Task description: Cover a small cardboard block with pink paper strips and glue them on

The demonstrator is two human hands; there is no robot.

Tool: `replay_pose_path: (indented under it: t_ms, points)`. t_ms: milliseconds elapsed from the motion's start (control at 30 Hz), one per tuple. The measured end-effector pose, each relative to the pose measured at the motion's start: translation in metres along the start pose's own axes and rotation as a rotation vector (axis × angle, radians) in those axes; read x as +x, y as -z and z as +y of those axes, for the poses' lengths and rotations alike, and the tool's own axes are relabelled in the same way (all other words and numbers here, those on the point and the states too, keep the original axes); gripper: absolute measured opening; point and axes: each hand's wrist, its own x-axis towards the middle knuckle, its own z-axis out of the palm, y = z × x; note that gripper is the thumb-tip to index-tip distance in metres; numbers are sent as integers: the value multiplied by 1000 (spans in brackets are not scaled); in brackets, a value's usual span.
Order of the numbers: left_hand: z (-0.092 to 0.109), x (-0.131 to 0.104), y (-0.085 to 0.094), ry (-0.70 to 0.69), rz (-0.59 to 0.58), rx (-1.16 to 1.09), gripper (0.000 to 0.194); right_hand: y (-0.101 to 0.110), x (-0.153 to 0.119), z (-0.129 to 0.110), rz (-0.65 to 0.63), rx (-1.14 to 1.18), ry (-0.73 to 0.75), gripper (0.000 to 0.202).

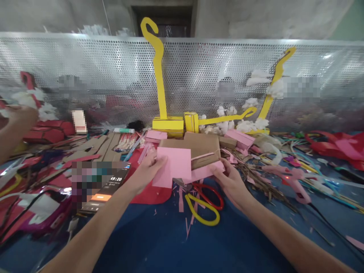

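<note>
With my left hand (150,168) I am holding a piece of pink paper (176,163), pinched at its left edge: my thumb lies on the front face, and the other fingers are partly hidden behind. My right hand (229,180) is clamped on the right end of a small cardboard box (205,165), whose near side is pink; here the thumb presses on this side and the fingertips go around the end. Both pieces are in front of me, above the middle of the blue table (159,246). The paper is just beside the box, but whether they are touching I cannot tell.

Below them lies a pair of scissors (209,223) with one yellow and one red handle, among thin pink scraps. Under my left wrist there is a red sheet (150,195), and to its left a phone (113,184) with a lit screen. Behind the pieces rests brown cardboard (203,141), and farther back a tall yellow hook (159,76) stands upright before a metal mesh panel (204,64). On my right side lies a pink glue gun (290,175). At the far left, another person's hand (24,115) is near some red pieces.
</note>
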Motion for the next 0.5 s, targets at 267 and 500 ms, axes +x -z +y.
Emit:
replay_pose_path:
  t_ms: [267,500]
  points:
    - [-6,-11,-23,121,-51,-114,51,-8,-5,-5,-20,190,-34,38]
    - [-17,-23,-46,244,7,-178,43,-15,-11,-6,-121,237,-84,48]
